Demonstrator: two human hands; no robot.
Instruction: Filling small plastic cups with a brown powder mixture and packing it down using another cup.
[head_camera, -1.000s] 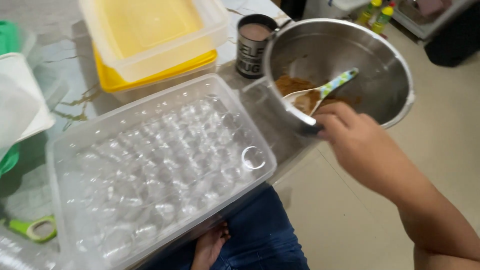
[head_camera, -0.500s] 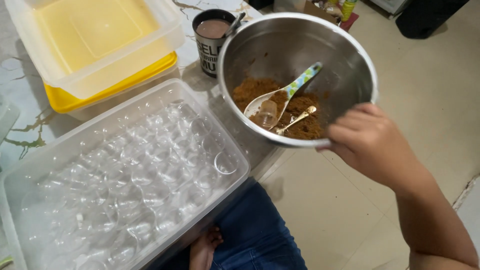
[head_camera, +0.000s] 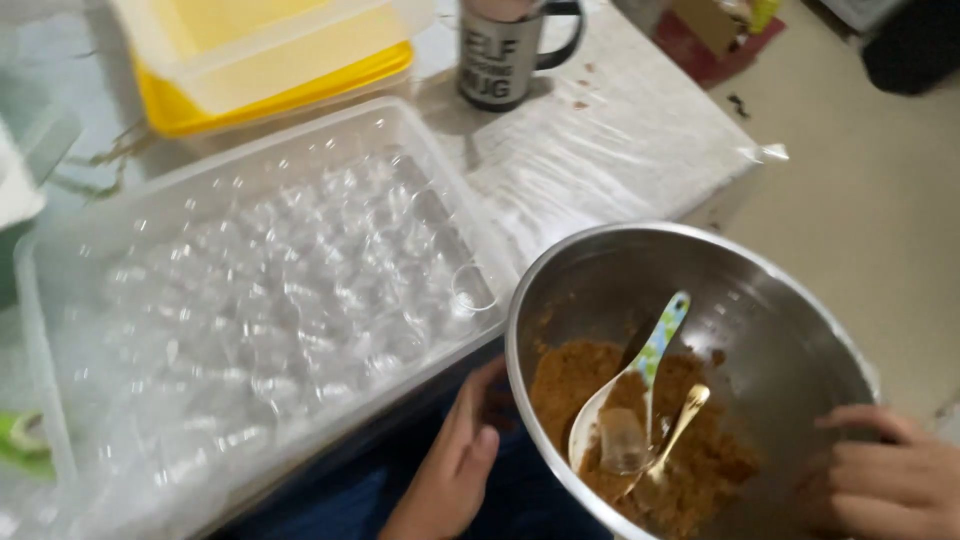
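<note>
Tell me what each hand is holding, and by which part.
The right hand grips the steel bowl by its near right rim. The left hand touches the bowl's outer left wall from below; a firm grip cannot be told.

- The bowl (head_camera: 700, 290) sits at the near right, off the table edge, between the two hands.
- The right hand (head_camera: 885, 480) is on the bowl's right rim; the left hand (head_camera: 450, 465) is just beside its left wall, below the table edge.
- In the bowl lie crumbs (head_camera: 590, 385), with a ladle (head_camera: 630, 400) and a small spoon (head_camera: 675, 430) side by side on them.
- Left of the bowl, a tray of small cups (head_camera: 260, 300) lies on the table (head_camera: 620, 140).
- Behind the tray stand stacked boxes (head_camera: 270, 60), and right of them a mug (head_camera: 500, 55).
</note>
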